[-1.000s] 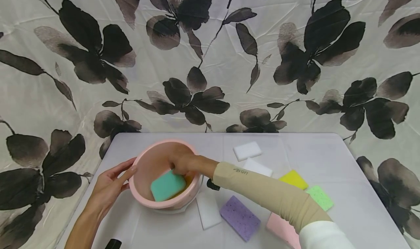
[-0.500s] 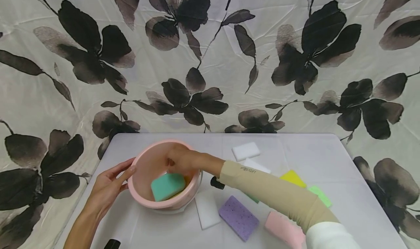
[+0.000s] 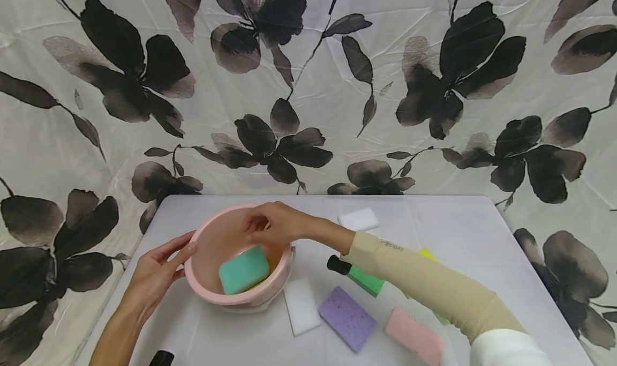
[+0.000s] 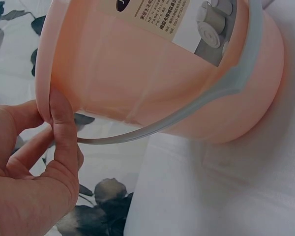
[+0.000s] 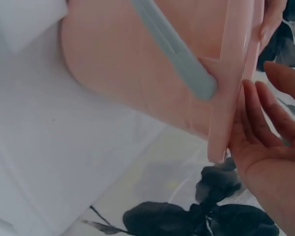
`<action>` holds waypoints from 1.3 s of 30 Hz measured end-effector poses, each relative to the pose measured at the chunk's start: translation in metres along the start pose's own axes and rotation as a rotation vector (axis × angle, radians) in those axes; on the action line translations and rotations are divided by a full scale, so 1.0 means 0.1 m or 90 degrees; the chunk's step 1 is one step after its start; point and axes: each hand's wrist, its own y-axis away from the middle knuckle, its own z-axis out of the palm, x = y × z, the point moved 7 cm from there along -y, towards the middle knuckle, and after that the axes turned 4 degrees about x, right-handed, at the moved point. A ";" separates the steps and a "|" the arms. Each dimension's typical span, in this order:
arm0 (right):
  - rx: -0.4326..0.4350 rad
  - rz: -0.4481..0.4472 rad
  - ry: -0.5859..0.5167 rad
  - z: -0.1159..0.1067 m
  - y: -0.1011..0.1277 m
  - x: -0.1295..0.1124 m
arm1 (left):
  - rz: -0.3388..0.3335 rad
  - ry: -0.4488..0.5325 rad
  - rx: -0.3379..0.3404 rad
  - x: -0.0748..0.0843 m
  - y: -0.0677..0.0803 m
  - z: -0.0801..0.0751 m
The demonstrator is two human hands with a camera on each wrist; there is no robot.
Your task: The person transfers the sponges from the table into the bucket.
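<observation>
And here's the left hand (image 3: 156,268) pinching the rim of the pink bucket (image 3: 217,243), thumb over the edge and fingers against the outside, next to no gap between them. Over to the right hand (image 3: 279,221), poised at the far right of the mouth: fingers loosely bent, a clear space between thumb and fingertips, nothing visible in its grasp. Whether it brushes the rim, I cannot tell.

The bucket sits at the left of the white table (image 3: 448,221), mouth facing up; a slight tilt is hard to judge. Its grey handle (image 5: 174,54) hangs down around the near side.

Inside, the teal sponge (image 3: 243,270) lies toward the near side of the bucket, apart from the right hand, its long axis running from near left to far right. Something yellow (image 3: 272,263) peeks out beside it.

Just right of the bucket, a white block (image 3: 302,307) points nearly straight from near to far. Next along, the purple sponge (image 3: 347,319) and pink sponge (image 3: 414,335) both slant from far left to near right. A green sponge (image 3: 368,281) shows partly behind the beige sleeve (image 3: 424,280), and another white block (image 3: 359,219) lies farther back, running left to right.
</observation>
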 end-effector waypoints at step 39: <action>0.161 0.017 -0.077 -0.34 0.86 0.43 | 0.010 0.016 0.003 -0.02 -0.01 -0.01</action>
